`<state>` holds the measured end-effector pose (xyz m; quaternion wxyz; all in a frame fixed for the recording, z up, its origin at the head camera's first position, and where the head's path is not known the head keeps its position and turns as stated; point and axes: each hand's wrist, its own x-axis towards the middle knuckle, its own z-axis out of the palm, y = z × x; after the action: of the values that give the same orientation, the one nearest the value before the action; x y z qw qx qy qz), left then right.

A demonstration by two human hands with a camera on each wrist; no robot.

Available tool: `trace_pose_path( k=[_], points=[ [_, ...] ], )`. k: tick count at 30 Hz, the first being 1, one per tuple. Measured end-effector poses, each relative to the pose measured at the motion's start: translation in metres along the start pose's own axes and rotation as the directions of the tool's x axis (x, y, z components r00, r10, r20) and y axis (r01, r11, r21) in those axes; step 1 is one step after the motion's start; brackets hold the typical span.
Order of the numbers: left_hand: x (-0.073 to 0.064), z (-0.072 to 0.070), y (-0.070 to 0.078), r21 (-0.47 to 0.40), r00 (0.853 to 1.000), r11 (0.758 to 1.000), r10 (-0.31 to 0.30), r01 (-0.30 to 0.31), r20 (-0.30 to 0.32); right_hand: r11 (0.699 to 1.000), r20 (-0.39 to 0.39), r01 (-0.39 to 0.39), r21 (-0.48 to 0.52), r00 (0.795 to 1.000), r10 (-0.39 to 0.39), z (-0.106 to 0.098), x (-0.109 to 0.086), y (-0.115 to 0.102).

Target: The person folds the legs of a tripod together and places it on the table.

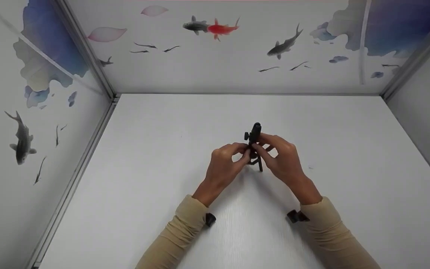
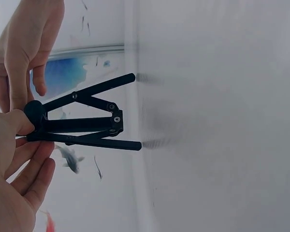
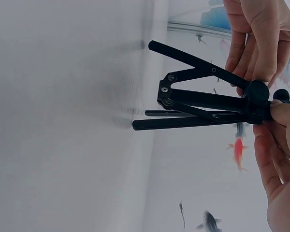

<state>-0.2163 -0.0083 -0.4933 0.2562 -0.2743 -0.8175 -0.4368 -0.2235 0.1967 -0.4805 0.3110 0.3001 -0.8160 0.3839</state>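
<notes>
Fingers [image 1: 238, 147] were curled in on both sides of a black tripod [image 1: 255, 131] in the head view: the left hand [image 1: 218, 166] pinched it from the left and the right hand [image 1: 284, 157] from the right, thumb and forefinger nearly together on each. It was upright, a little right of the middle of a white table [image 1: 155, 168], with a knob [image 1: 246, 136] jutting to its left. Tan sleeves [image 1: 174, 233] covered both forearms on the near side, a dark device [image 1: 210, 220] at each cuff. Beyond the table's far edge rose a white wall [image 1: 215, 78] printed with fish [image 1: 222, 28].

From the left wrist, the left thumb lay against a round joint [image 2: 34, 110] where the legs [image 2: 106, 143] met. The right hand reached the tripod from the right, its exact contact partly hidden.

From the right wrist, three legs pointed toward the table, spread partway, with hinged struts [image 3: 193, 74] joining them to a central column [image 3: 208, 98]. The right thumb pressed the neck beside the joint. Whether the feet touched the table could not be told.
</notes>
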Motion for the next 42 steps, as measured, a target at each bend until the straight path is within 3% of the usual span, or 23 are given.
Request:
trace_pose_path(
  k=[42],
  points=[
    [-0.0017, 0.001, -0.0004, -0.039, 0.999, 0.999, 0.021, -0.022, -0.031, 1.0, 0.012, -0.005, 0.0, 1.0, 0.005, -0.0023, -0.0003, 0.0022]
  ],
)
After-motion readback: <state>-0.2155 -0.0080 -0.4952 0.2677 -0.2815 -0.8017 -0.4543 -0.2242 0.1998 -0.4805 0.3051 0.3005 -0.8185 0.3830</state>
